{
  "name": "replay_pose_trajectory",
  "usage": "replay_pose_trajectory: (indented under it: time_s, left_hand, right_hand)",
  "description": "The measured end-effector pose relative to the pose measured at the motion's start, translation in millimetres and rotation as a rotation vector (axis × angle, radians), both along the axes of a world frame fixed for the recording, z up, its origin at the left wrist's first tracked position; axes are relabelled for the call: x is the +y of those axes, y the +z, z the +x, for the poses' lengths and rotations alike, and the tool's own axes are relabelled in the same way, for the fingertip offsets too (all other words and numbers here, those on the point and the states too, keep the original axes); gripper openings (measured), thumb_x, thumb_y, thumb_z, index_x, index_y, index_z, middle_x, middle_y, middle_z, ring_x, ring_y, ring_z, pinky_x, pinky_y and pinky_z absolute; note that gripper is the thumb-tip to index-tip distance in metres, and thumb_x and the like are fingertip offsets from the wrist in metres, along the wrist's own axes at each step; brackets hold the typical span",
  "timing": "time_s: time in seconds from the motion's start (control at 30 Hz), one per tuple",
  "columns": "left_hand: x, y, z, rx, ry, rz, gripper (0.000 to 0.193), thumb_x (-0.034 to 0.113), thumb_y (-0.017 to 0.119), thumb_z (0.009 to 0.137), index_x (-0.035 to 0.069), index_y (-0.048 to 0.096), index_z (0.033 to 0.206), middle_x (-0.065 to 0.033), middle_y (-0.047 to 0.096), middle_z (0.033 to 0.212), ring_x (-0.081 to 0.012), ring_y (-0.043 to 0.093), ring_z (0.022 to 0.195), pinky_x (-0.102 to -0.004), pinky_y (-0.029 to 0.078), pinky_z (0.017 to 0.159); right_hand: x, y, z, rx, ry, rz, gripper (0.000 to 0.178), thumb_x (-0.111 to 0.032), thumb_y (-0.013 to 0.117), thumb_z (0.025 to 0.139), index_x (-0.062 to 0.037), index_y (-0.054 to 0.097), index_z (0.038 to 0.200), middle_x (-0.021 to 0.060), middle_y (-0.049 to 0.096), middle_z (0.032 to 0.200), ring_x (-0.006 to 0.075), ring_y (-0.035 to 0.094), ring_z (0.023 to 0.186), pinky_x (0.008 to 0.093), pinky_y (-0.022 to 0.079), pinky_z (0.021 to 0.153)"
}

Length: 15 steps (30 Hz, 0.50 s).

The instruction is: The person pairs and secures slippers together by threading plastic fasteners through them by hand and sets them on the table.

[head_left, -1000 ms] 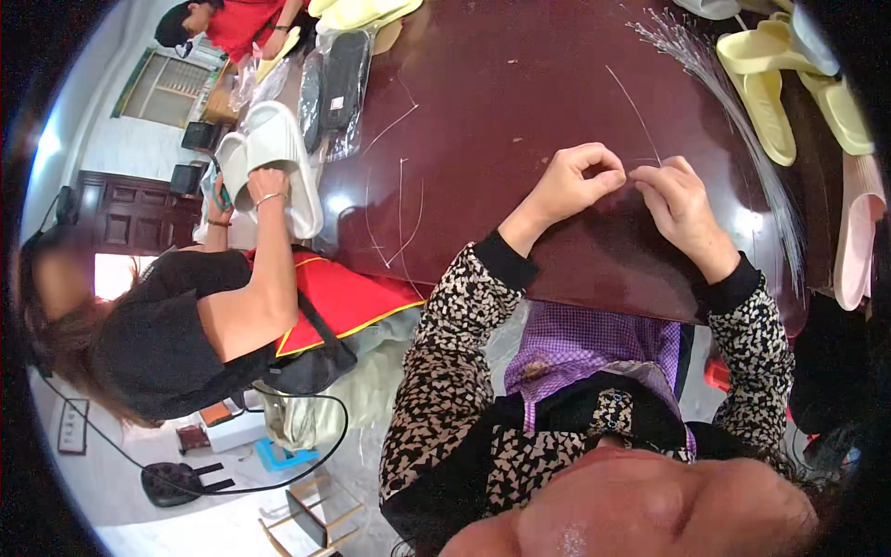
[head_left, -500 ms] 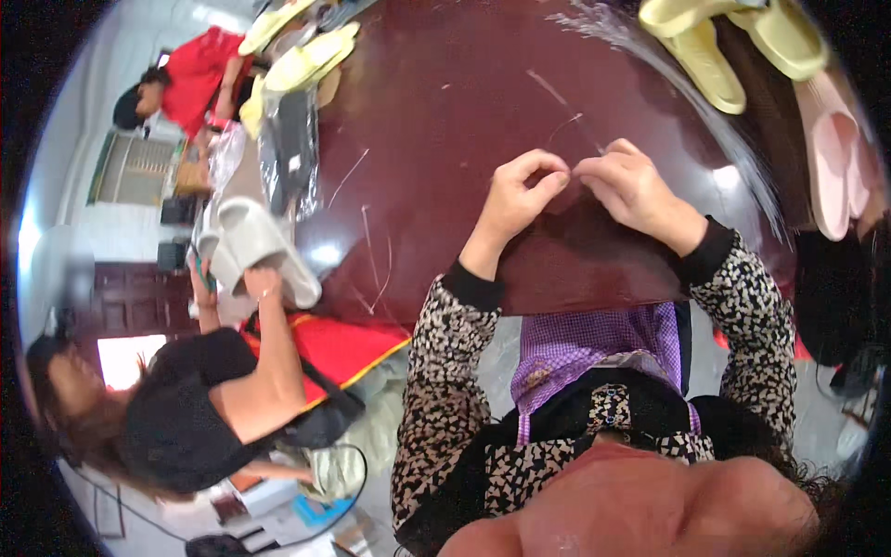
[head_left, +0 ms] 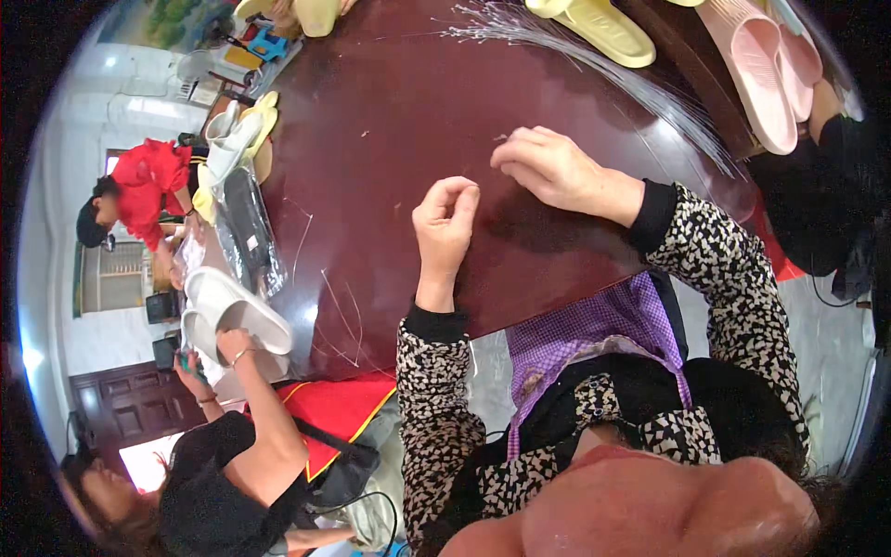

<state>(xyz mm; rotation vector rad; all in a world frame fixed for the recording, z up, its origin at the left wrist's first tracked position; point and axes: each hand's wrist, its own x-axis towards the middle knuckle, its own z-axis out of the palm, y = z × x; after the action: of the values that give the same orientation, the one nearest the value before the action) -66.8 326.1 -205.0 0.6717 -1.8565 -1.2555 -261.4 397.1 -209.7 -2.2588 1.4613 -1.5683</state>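
Over the dark red table, my left hand is closed, with thumb and forefinger pinched together. Whatever sits in that pinch is too small to make out. To its right and slightly farther off is my right hand, its fingers bent and drawn together. A tiny pale speck shows by those fingertips, but I cannot tell what it is. The two hands are apart. Beyond them lies a fanned bundle of thin clear plastic strands with small knobbed ends.
Loose clear strands lie at the table's left. Yellow slippers and pink slippers stand at the far right. On the left, a co-worker in black handles pale grey slippers; a person in red works beyond, near a clear-wrapped dark package.
My hands have moved apart from near-touching fingertips, the right one going farther out. The whole view has swung, shifting the table and slippers. The left co-worker still handles grey slippers.
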Motion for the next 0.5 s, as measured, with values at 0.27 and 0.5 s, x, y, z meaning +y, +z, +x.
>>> replay_pose_trajectory:
  time_s: [0.27, 0.5]
  left_hand:
    - [-0.2, -7.4, 0.3, -0.122, 0.255, -0.497, 0.007, 0.007, 0.062, 0.088, 0.001, 0.063, 0.090, 0.0021, 0.058, 0.070, -0.0041, 0.051, 0.061, -0.0192, 0.042, 0.055]
    - [-1.9, -5.3, 0.1, -0.153, 0.300, -0.435, 0.004, 0.003, 0.064, 0.083, 0.001, 0.061, 0.085, -0.0062, 0.062, 0.075, -0.0133, 0.059, 0.061, -0.0255, 0.047, 0.054]
  right_hand:
    - [0.0, 5.8, -1.6, -0.434, -0.073, 0.114, 0.025, 0.003, 0.057, 0.084, -0.0040, 0.060, 0.109, 0.0038, 0.063, 0.096, 0.0089, 0.056, 0.071, 0.0229, 0.048, 0.066]
    - [-0.3, 6.4, -5.0, -0.647, 0.060, 0.450, 0.021, -0.011, 0.050, 0.094, -0.0021, 0.059, 0.110, 0.0016, 0.062, 0.090, 0.0056, 0.052, 0.067, 0.0202, 0.045, 0.062]
